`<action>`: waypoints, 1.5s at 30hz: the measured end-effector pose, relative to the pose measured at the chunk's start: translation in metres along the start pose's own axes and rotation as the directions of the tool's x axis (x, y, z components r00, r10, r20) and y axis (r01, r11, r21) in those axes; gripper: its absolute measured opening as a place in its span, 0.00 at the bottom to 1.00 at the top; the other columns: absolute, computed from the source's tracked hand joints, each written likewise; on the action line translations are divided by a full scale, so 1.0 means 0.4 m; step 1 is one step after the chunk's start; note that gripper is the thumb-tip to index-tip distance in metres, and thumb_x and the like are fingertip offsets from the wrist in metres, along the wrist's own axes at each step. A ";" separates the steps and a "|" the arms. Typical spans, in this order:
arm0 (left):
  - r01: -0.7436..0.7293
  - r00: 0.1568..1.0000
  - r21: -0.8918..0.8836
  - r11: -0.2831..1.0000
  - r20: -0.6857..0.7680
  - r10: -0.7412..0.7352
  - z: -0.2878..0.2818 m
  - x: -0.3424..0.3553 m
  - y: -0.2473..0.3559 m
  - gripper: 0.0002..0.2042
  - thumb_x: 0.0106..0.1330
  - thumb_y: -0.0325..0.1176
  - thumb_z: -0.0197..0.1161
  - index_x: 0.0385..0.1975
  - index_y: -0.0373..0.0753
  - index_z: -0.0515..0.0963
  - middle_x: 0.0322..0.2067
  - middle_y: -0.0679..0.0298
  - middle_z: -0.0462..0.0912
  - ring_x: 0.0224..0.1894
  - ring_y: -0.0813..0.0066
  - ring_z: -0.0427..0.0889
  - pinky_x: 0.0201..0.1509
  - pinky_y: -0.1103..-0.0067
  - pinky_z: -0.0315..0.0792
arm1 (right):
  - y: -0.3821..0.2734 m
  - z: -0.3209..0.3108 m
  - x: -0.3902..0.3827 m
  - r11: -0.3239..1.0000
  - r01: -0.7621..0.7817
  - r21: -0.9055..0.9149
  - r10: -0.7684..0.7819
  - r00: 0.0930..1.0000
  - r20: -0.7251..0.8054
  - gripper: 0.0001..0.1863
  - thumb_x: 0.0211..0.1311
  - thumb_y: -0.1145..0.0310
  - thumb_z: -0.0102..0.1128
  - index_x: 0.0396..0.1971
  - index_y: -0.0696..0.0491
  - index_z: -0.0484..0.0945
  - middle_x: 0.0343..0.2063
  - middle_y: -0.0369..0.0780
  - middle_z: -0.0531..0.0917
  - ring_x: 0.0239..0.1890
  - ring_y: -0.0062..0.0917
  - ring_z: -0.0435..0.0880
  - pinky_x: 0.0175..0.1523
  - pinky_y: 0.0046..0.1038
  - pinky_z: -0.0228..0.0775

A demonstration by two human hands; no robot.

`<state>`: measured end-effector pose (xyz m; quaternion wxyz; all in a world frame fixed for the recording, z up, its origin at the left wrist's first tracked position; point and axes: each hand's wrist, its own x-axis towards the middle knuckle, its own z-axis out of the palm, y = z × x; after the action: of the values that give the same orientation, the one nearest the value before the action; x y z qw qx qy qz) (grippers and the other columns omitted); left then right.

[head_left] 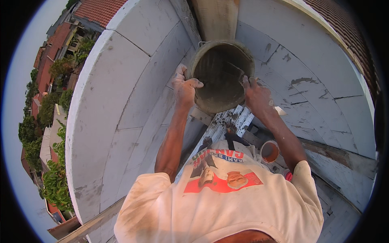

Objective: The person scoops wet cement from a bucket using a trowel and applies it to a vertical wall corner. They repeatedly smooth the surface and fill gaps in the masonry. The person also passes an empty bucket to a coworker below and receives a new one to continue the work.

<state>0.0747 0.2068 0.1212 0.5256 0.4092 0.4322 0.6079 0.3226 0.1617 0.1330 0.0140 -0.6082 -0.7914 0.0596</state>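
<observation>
A round, mortar-stained bucket is held up between my hands with its mouth facing me. Its inside looks dark and coated, and a thin straight edge shows there near my right fingers; I cannot make out what it is. My left hand is closed on the left rim, thumb over the lip and the other fingers outside. On the opposite side my right hand grips the rim, its fingertips partly hidden.
Walls of pale grey blocks rise on both sides, with mortar smears on the right one. A wooden board stands behind the bucket. Below are a smaller bucket and a timber plank. Rooftops and trees lie beyond the left wall.
</observation>
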 end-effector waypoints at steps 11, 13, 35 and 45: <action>-0.190 0.980 0.187 0.964 -0.014 0.196 0.032 -0.021 -0.027 0.15 0.43 0.14 0.62 0.25 0.40 0.67 0.24 0.75 0.66 0.26 0.86 0.65 0.30 0.85 0.65 | -0.001 0.042 0.003 0.982 0.135 -0.129 -0.136 0.991 0.004 0.27 0.55 0.77 0.59 0.58 0.65 0.73 0.46 0.50 0.81 0.36 0.39 0.90 0.36 0.36 0.83; -0.157 0.984 0.061 0.986 -0.073 0.161 0.045 -0.024 -0.035 0.15 0.42 0.14 0.63 0.24 0.41 0.67 0.24 0.75 0.66 0.26 0.86 0.64 0.30 0.85 0.63 | -0.006 0.037 -0.006 0.977 0.179 -0.113 -0.171 0.982 0.080 0.28 0.55 0.77 0.60 0.59 0.63 0.73 0.46 0.50 0.81 0.37 0.40 0.90 0.38 0.37 0.83; -0.420 0.904 0.236 0.876 0.200 0.379 0.067 -0.076 0.008 0.16 0.39 0.20 0.65 0.24 0.42 0.64 0.24 0.72 0.62 0.27 0.82 0.57 0.29 0.82 0.55 | 0.046 -0.043 -0.001 0.917 0.040 0.398 -0.154 0.954 0.258 0.18 0.54 0.76 0.62 0.45 0.66 0.77 0.36 0.56 0.84 0.41 0.50 0.86 0.47 0.45 0.78; -0.226 0.967 0.033 0.974 0.126 0.220 0.048 -0.082 -0.012 0.15 0.45 0.19 0.67 0.27 0.39 0.67 0.27 0.70 0.72 0.29 0.85 0.65 0.33 0.84 0.64 | 0.062 0.002 -0.016 0.426 -0.240 0.872 -0.239 0.900 0.364 0.15 0.59 0.67 0.71 0.38 0.63 0.79 0.20 0.39 0.79 0.19 0.21 0.76 0.26 0.31 0.68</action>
<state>0.0978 0.1765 0.1207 0.4693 0.5036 0.3649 0.6269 0.3479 0.1619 0.1299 0.1602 -0.4746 -0.6157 0.6082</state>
